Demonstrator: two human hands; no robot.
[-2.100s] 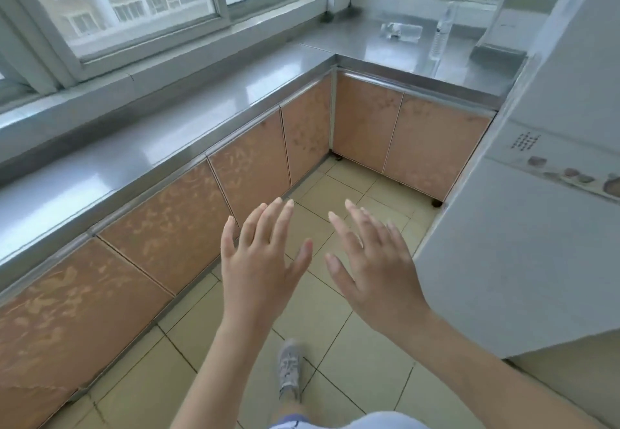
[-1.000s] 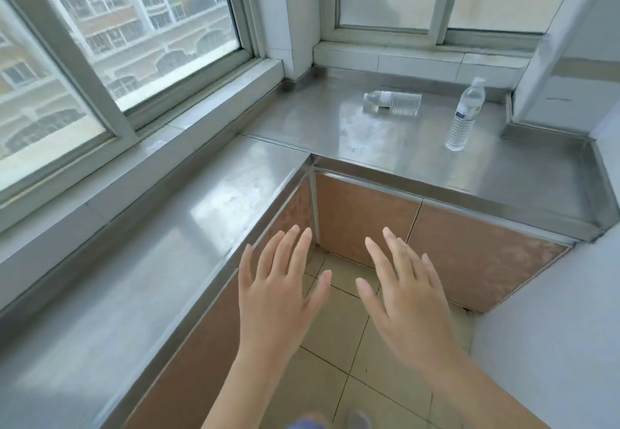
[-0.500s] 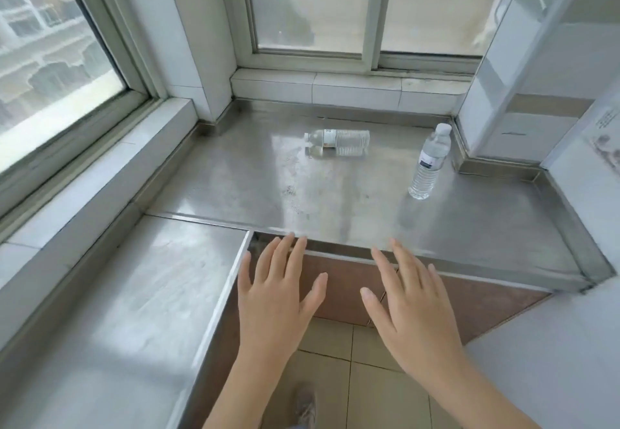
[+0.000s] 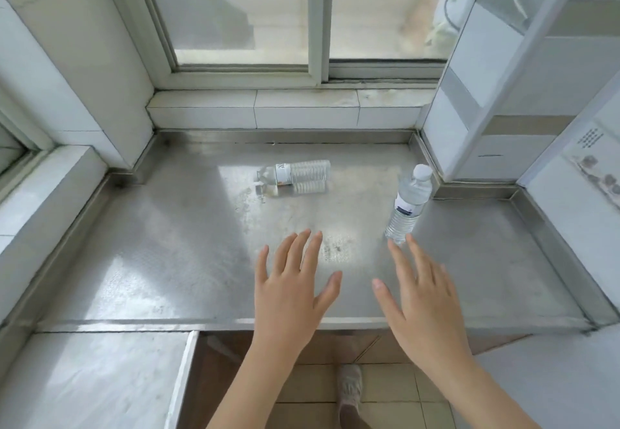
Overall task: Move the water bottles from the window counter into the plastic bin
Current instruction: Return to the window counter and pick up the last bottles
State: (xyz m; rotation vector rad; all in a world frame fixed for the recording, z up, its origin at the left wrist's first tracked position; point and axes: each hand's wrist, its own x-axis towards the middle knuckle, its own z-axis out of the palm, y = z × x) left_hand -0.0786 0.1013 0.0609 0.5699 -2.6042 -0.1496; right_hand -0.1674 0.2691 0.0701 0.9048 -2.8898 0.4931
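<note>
Two clear water bottles rest on the steel window counter (image 4: 174, 261). One bottle (image 4: 297, 172) lies on its side near the back, cap pointing left. The other bottle (image 4: 408, 203) stands upright at the right, white cap on top. My left hand (image 4: 292, 289) hovers over the counter's front part, palm down, fingers spread, holding nothing. My right hand (image 4: 419, 297) is beside it, also spread and empty, its fingertips just short of the upright bottle's base. No plastic bin is in view.
A tiled sill (image 4: 285, 110) and window (image 4: 315, 12) back the counter. A white wall pillar (image 4: 503, 93) stands close to the right of the upright bottle. A second counter (image 4: 94, 378) runs along the left. Tiled floor and my shoe (image 4: 350, 391) show below.
The view has swung from the floor and left counter toward the corner counter and come closer. Both hands, still spread and empty, now reach over the counter near the bottles.
</note>
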